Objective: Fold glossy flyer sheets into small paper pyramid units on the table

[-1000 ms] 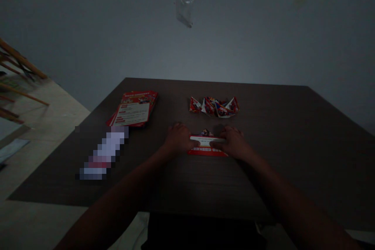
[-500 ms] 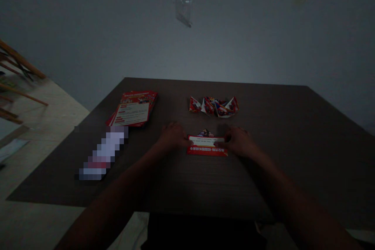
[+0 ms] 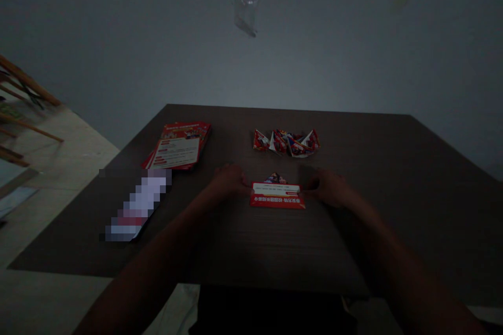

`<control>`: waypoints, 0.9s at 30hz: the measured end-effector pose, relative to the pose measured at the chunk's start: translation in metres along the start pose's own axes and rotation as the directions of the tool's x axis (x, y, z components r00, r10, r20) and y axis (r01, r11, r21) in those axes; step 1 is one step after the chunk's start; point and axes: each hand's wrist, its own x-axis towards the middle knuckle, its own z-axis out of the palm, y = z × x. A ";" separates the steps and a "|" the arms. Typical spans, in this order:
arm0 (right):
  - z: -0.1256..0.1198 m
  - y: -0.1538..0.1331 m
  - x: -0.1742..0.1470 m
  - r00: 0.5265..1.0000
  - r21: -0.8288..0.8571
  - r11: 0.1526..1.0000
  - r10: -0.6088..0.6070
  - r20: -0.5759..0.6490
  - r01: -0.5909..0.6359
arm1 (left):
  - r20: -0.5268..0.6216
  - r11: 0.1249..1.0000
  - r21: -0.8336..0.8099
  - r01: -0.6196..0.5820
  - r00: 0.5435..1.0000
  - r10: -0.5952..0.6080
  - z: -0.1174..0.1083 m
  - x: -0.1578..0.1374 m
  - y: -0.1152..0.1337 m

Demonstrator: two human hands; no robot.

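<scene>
A folded red-and-white flyer (image 3: 277, 200) lies flat on the table in front of me, with a small pointed printed flap showing beyond its far edge. My left hand (image 3: 230, 180) is at its left end, fingers curled and thumb tip on the edge. At the right end, my right hand (image 3: 330, 187) pinches the corner between thumb and curled fingers. The fingertips under the paper are hard to see in the dim light. Just beyond the flyer stand several folded paper pieces (image 3: 301, 145) in the same red print, with peaked white-edged sides.
A stack of red flyers (image 3: 178, 149) lies at the back left of the dark wooden table (image 3: 251, 251). Nearer me on the left is a phone-like object (image 3: 139, 207), blurred by pixelation. The wall (image 3: 251, 73) rises behind the table's far edge. Wooden furniture legs (image 3: 29, 81) stand at far left.
Both thumbs have slid outward from the flyer's face to its two ends, the right hand moving a little to the right. The flyer and the other papers stay in place.
</scene>
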 end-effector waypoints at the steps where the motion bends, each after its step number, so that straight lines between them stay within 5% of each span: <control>1: -0.001 0.000 0.000 1.000 0.012 1.000 -0.002 0.012 0.002 | -0.003 1.000 -0.005 0.000 1.000 0.000 0.000 0.000 -0.001; 13: 0.004 0.010 0.003 0.996 0.094 0.992 -0.078 -0.045 0.082 | -0.014 0.991 -0.072 -0.112 0.994 0.111 0.003 0.001 -0.004; 20: 0.013 0.010 0.004 0.963 0.148 0.957 -0.228 -0.146 0.249 | -0.130 0.961 -0.010 -0.276 0.953 0.273 0.014 0.001 0.001; 27: 0.015 -0.003 0.002 0.956 0.175 0.946 -0.245 -0.164 0.272 | -0.265 0.938 0.060 -0.340 0.901 0.344 0.025 -0.003 0.008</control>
